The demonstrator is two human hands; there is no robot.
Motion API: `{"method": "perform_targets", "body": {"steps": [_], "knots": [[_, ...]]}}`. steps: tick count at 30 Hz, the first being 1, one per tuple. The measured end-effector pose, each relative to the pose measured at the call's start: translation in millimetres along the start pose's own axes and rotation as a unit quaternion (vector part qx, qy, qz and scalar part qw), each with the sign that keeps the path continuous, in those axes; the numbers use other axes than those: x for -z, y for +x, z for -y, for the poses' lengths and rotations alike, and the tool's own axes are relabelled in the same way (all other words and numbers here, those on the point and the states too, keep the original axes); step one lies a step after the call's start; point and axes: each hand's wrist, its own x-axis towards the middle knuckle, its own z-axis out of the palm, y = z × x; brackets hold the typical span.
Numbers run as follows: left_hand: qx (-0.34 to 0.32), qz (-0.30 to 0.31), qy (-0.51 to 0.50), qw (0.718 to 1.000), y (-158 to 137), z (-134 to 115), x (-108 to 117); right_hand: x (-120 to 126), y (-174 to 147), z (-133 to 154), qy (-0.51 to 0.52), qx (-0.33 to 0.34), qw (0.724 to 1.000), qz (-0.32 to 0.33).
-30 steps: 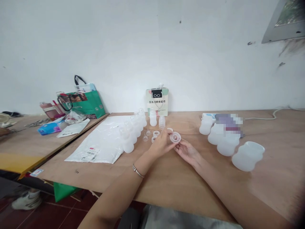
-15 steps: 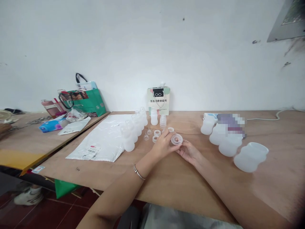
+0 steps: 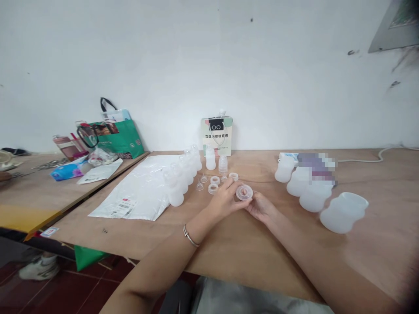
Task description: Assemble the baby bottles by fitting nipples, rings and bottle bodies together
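My left hand (image 3: pixel 224 198) pinches a round translucent bottle collar (image 3: pixel 244 199) by its left edge and underside. Its open ring faces me, and a clear piece seems to sit inside it. My right hand (image 3: pixel 262 206) grips the same collar from the right, with its fingertips partly hidden behind it. Just beyond my left hand lie loose white collar rings (image 3: pixel 213 189) and clear bottle nipples (image 3: pixel 199 186). A small clear-topped bottle piece (image 3: pixel 223 164) stands behind them.
Several topped baby bottles (image 3: pixel 176 196) line the white plastic mailer (image 3: pixel 137 187); another bottle (image 3: pixel 210 159) stands by a paper bag (image 3: pixel 225 137). Several uncapped bottle bodies (image 3: pixel 343 213) form a row at right. Farther left are a green bag (image 3: pixel 131 139) and a tissue pack (image 3: pixel 68 169).
Both hands still hold the collar, which has shifted very slightly right and down in view. The camera view has moved a little; the bottles stay in place.
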Motion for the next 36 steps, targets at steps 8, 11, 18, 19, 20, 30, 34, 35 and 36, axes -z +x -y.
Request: {"method": "perform_targets", "body": {"steps": [8, 11, 18, 19, 20, 30, 34, 35, 36], "knots": [[0.048, -0.009, -0.039, 0.998, 7, 4, 7, 3, 0, -3, -0.079, 0.066, 0.994, -0.023], [0.097, 0.025, -0.098, 0.99, 8, 10, 7, 3, 2, -2, -0.109, 0.109, 0.986, -0.058], [0.161, 0.127, -0.191, 0.96, -2, 26, -7, -2, 0, 4, -0.317, 0.271, 0.905, -0.084], [0.147, 0.136, -0.188, 0.961, -2, 27, -8, -3, -2, 4, -0.377, 0.301, 0.873, -0.066], [0.134, 0.141, -0.182, 0.964, -2, 28, -9, -3, -3, 3, -0.431, 0.324, 0.841, -0.045], [0.156, 0.134, -0.115, 0.972, 4, 22, -2, 25, 11, 91, -0.615, 0.372, 0.656, -0.232], [0.143, 0.119, -0.104, 0.977, 4, 22, -3, 52, 37, 160, -0.769, 0.179, 0.532, -0.308], [0.141, 0.117, -0.104, 0.978, 4, 22, -3, 58, 44, 169, -0.784, 0.121, 0.525, -0.307], [0.141, 0.116, -0.105, 0.978, 4, 22, -3, 63, 50, 174, -0.789, 0.09, 0.524, -0.308]]}}
